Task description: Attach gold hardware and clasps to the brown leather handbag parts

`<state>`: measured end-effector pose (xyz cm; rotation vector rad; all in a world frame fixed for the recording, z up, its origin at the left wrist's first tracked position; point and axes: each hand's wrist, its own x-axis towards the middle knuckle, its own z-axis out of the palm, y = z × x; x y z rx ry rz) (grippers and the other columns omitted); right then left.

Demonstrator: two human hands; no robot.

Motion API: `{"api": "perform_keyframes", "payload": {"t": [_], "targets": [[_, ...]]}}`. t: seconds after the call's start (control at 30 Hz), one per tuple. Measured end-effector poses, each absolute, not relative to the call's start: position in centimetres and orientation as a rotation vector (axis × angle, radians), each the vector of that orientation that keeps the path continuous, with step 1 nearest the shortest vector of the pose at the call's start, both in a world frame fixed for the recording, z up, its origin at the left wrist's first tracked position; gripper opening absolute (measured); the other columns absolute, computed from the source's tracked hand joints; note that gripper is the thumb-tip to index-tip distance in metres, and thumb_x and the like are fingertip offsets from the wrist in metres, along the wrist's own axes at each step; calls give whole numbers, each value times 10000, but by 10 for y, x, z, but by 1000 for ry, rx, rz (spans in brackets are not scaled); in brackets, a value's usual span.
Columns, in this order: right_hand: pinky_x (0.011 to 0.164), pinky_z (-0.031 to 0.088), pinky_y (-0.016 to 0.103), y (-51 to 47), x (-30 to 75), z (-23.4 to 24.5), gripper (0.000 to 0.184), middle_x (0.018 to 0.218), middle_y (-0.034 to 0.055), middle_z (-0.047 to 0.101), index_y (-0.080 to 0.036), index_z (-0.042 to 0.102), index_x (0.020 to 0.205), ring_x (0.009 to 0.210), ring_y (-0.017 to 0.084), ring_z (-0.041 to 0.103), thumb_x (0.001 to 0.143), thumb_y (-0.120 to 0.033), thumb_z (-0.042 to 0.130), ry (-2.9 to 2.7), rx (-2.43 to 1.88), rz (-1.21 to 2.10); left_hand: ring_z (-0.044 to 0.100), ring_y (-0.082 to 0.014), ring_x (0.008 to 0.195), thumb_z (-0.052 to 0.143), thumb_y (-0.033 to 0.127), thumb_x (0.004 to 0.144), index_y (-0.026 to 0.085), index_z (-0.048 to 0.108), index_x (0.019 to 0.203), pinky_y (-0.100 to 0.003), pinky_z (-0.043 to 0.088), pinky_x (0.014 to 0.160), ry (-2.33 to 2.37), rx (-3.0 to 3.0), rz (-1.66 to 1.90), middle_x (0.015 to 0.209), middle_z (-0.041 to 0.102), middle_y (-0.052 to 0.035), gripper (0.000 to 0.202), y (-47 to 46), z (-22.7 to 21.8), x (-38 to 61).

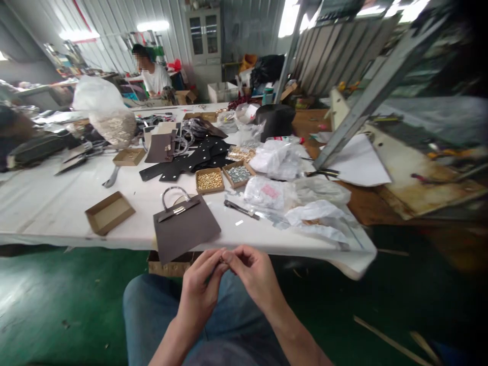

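Observation:
Over my lap, just off the table's front edge, my left hand (202,279) and my right hand (253,272) meet at the fingertips. Both are pinched closed around a tiny dark object (221,260), too small to name. Left of them, a grey-brown handbag panel (186,229) with a looped handle (175,190) and a metal clasp lies on the table, its lower corner jutting past the edge. Beyond it stand a box of gold-coloured hardware (209,180) and a box of silver-coloured hardware (239,174). A dark metal tool (241,209) rests to the right.
An open cardboard box (110,213) sits at left on the white table (46,203). Black strap pieces (190,160), plastic bags (274,193) and a large filled bag (110,117) lie farther back. A slanted metal post (354,109) rises at right. Another person (154,76) sits across the room.

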<state>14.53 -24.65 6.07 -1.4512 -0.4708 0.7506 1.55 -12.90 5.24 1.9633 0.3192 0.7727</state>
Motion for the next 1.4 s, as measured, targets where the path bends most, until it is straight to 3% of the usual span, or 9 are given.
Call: {"api": "perform_keyframes", "payload": {"t": [0.1,0.27,0.43,0.63,0.8,1.07,1.13,1.23,1.4], "targets": [[698,564,274,-249,143,59,398,807,30,792,-203,843,895,752,191,723,1037,-573,806,-618,-1521,693,805,-239,1088,672,196,1132,238,831,1355,-331,664,946,369,1884,816,1228,823,-117,277,-130,56,9],[907,629,307,-256,141,61,118,1106,43,839,-283,845,1150,988,225,797,1084,-352,778,-893,-1566,367,784,-166,867,666,196,1136,232,835,1328,-275,646,821,501,1724,804,1140,816,-81,258,-136,58,-2],[953,627,321,-256,136,61,159,1130,47,811,-300,827,1168,1045,219,782,1090,-195,737,-1106,-1544,195,804,-194,953,704,172,1109,241,848,1313,-279,658,838,476,1710,866,1126,835,-77,259,-140,58,-7],[917,620,294,-259,133,65,130,1094,36,799,-294,825,1134,1003,199,775,1076,-194,765,-1106,-1540,218,828,-213,1025,737,114,1079,246,834,1373,-295,679,915,373,1840,973,1171,855,-96,336,-140,64,-13],[860,615,266,-266,129,66,17,1058,26,756,-272,789,1086,951,184,747,1078,-286,784,-935,-1461,519,818,-198,993,747,83,1069,234,787,1454,-283,676,884,274,1879,1042,1155,845,-105,415,-141,70,-18],[796,632,253,-267,119,64,95,1010,30,688,-245,736,1081,901,174,702,1097,-337,751,-860,-1320,735,808,-172,922,774,113,1061,230,817,1311,-255,664,843,324,1873,1042,1079,852,-62,280,-145,73,-25],[814,662,274,-266,118,63,91,1088,51,731,-256,753,1158,935,191,738,1088,-313,760,-882,-1338,640,804,-173,916,773,121,1064,230,814,1320,-259,665,842,327,1873,1031,1072,850,-62,281,-145,72,-27],[887,686,299,-268,120,63,234,1190,64,796,-299,805,1279,1025,212,794,1075,-197,753,-1060,-1427,394,806,-183,930,771,132,1069,226,807,1332,-273,671,853,319,1875,1021,1081,848,-71,281,-144,70,-29],[977,691,293,-275,128,66,446,1198,39,849,-319,829,1361,1075,202,836,1035,-32,726,-1374,-1479,21,818,-189,966,782,128,1062,221,795,1352,-280,683,889,304,1854,1051,1108,852,-80,305,-147,70,-30]]}}
